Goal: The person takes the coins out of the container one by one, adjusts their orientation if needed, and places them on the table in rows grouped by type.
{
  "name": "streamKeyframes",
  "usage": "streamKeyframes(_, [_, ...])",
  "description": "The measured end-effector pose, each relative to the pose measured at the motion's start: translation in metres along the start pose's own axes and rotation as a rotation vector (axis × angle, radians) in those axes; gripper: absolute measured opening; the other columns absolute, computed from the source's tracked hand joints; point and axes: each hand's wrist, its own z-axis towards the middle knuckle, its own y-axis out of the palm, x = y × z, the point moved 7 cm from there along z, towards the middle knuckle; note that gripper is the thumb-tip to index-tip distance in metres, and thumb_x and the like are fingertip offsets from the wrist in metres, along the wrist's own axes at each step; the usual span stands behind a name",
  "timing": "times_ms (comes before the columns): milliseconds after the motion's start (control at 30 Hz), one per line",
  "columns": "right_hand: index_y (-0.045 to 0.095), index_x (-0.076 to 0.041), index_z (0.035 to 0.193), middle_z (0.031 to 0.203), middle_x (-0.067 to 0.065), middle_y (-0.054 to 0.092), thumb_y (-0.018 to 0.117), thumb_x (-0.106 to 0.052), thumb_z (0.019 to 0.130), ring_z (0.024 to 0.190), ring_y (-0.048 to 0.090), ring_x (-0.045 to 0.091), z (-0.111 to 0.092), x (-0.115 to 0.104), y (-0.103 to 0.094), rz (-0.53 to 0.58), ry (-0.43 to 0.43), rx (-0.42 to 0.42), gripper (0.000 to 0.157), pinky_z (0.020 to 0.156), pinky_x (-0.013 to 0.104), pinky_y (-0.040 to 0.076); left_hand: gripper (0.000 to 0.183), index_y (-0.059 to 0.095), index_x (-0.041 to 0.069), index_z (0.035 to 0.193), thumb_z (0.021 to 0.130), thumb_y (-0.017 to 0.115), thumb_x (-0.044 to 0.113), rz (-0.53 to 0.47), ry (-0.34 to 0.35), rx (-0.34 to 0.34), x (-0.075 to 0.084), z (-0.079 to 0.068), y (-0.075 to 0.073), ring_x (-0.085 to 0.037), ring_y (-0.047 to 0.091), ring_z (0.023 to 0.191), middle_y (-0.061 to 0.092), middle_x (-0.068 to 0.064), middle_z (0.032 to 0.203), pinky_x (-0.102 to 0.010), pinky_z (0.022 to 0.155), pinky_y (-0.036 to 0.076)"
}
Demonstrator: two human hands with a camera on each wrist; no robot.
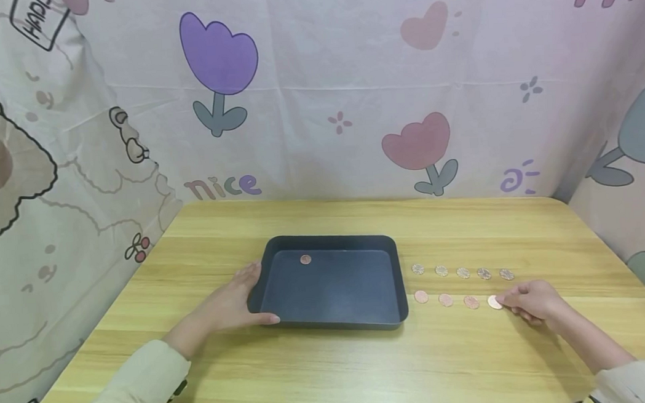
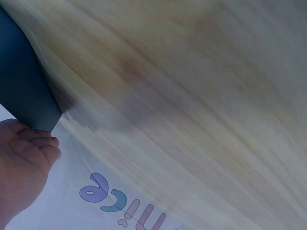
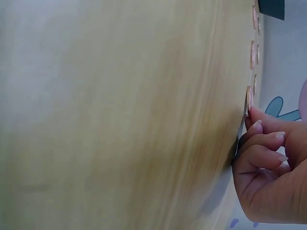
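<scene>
A dark rectangular baking tray stands on the table, with one copper coin lying inside near its far left. My left hand holds the tray's left end, thumb along the front rim and fingers at the left wall. In the left wrist view those fingers press against the tray's outer side. To the right of the tray, my right hand pinches the edge of a bright coin at the right end of the front row. The right wrist view shows fingertips at that coin.
Several copper coins continue the front row leftward to the tray. Behind them runs a row of several silvery coins. A printed cloth hangs behind the wooden table and along both sides.
</scene>
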Motion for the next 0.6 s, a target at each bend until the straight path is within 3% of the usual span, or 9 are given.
streamKeyframes(333, [0.062,0.003,0.082,0.054,-0.006,0.048,0.056,-0.014,0.083,0.043,0.038,0.002,-0.001,-0.004,0.001,-0.022,-0.026,0.016,0.018,0.041,0.013,0.034,0.114,0.021,-0.006,0.14,0.065,0.06,0.07,-0.004,0.009,0.006,0.0,0.0,0.0,-0.039,0.023,0.135,0.022,-0.023,0.147,-0.051,0.108,0.026])
streamKeyframes(600, [0.059,0.005,0.093,0.058,-0.006,0.052,0.054,-0.024,0.088,0.048,0.042,0.005,-0.002,-0.028,0.002,-0.048,-0.121,0.124,0.029,0.046,0.021,0.04,0.115,0.02,-0.006,0.141,0.065,0.059,0.071,-0.005,0.002,0.002,-0.001,0.0,0.0,-0.04,0.023,0.135,0.021,-0.023,0.147,-0.051,0.108,0.026])
